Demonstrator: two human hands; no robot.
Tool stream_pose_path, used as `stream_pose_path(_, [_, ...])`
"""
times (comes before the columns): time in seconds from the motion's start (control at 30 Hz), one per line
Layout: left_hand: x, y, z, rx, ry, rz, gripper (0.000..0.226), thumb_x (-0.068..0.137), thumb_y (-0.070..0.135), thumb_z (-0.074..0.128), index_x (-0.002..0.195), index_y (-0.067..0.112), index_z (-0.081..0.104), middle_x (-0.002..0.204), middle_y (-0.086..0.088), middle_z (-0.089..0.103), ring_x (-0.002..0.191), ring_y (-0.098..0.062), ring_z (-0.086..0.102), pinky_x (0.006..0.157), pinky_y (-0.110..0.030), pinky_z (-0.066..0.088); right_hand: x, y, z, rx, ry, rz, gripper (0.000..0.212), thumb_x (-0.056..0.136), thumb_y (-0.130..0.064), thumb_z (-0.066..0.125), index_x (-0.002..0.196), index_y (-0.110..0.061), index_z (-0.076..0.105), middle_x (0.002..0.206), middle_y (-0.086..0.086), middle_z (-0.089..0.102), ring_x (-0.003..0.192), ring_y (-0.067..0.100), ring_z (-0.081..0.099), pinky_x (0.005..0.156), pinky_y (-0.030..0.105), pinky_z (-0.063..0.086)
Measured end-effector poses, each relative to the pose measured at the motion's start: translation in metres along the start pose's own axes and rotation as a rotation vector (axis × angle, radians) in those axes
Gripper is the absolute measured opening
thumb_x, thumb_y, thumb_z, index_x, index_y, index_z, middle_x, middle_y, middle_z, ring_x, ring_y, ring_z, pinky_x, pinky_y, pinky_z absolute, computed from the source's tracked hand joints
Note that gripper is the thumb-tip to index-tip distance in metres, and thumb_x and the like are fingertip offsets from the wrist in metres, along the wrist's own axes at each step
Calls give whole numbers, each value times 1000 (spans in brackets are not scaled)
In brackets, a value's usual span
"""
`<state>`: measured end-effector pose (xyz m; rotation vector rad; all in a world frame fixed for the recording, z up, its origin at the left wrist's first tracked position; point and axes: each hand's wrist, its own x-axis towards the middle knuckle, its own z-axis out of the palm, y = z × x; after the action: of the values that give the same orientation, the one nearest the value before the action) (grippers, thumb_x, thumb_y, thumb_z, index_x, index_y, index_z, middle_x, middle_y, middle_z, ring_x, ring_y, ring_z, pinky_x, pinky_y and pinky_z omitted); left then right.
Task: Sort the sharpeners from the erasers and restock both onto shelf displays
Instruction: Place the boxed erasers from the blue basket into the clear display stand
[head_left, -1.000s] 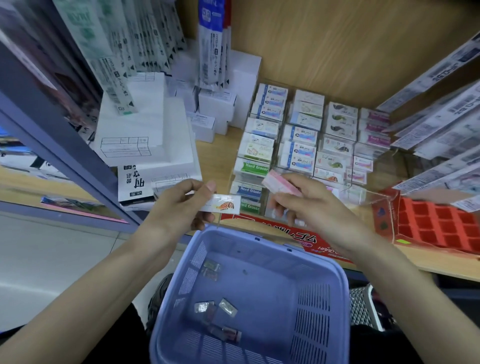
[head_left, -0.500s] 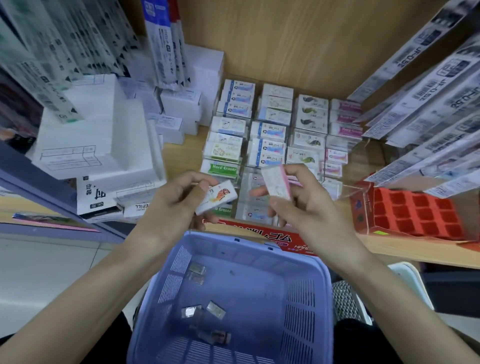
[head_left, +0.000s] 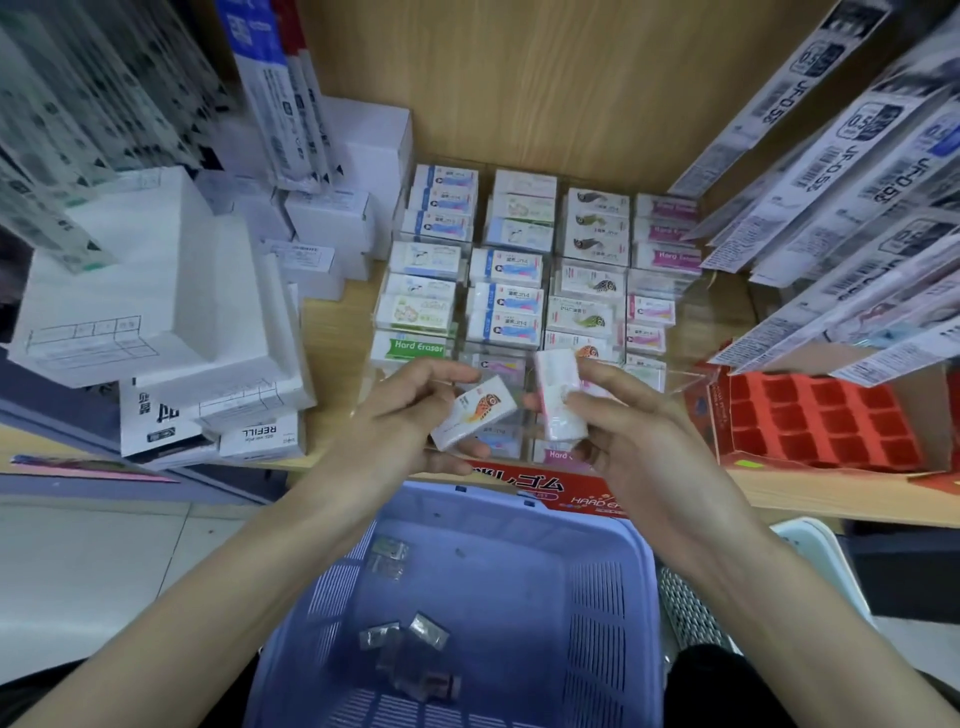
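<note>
White cardboard is what the fingers (head_left: 441, 371) of the left hand (head_left: 400, 415) pinch: a small boxed eraser with an orange fish print (head_left: 475, 413), tilted face-up, probably so its label can be matched to a row. The right hand (head_left: 623, 436) curls its fingers (head_left: 597, 410) round a white-and-pink wrapped eraser (head_left: 558, 400), stood on end just beside the first. Both hover at the front of the clear acrylic tiered display (head_left: 691, 374), over its nearest compartments, which I judge to be where they belong. Nearer the person than the display, below the hands, a lavender slotted plastic basket (head_left: 519, 571) holds only a few small clear-wrapped sharpeners (head_left: 428, 631), so the erasers seem nearly sorted out. The display stands on a pale wooden shelf (head_left: 332, 332) against a wood back panel (head_left: 519, 78). Left of the display are stacked white cartons (head_left: 156, 291), right of it sits a red cardboard compartment tray (head_left: 821, 415), and above that tray hang barcode-labelled refill packs (head_left: 857, 182).
</note>
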<state>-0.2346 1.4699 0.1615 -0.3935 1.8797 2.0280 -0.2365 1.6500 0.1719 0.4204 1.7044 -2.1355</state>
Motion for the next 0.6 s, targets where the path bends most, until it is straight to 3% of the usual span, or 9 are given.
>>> stream_pose_path(0.1, [2,3,1,-22,31,-4,30,99,1,37,95,14,63,93,-8,60,56,-15,64,51,-24,53,0,1,-6,-11,0,-43,47,85,6,57,120,-26,61,90,6,69,85,20,65,71,28,51])
stream_pose_path(0.2, [5,6,0,-6,65,5,29,99,3,37,92,12,63,90,-7,60,52,-13,59,46,-22,49,-1,0,-3,0,-21,-78,39,80,9,62,108,-18,61,89,6,66,86,21,68,69,26,55])
stream_pose_path(0.33, [7,10,-4,8,101,21,28,99,6,39,89,13,65,91,-9,64,54,-11,61,48,-20,49,0,-4,6,-64,32,-99,38,63,-12,76,95,-17,56,87,8,70,76,24,70,67,31,55])
stream_pose_path(0.43, [7,9,-7,26,117,15,28,99,7,40,91,13,66,98,-12,65,58,-11,63,50,-20,50,3,-5,11,-87,84,-139,28,76,-7,72,95,-13,53,69,5,68,59,20,64,51,25,48])
stream_pose_path(0.6, [0,9,-13,39,138,31,30,99,8,41,88,17,68,89,-5,68,58,-10,63,51,-18,50,5,-4,17,84,50,-115,12,88,1,58,96,-7,55,72,9,71,73,23,72,66,25,58])
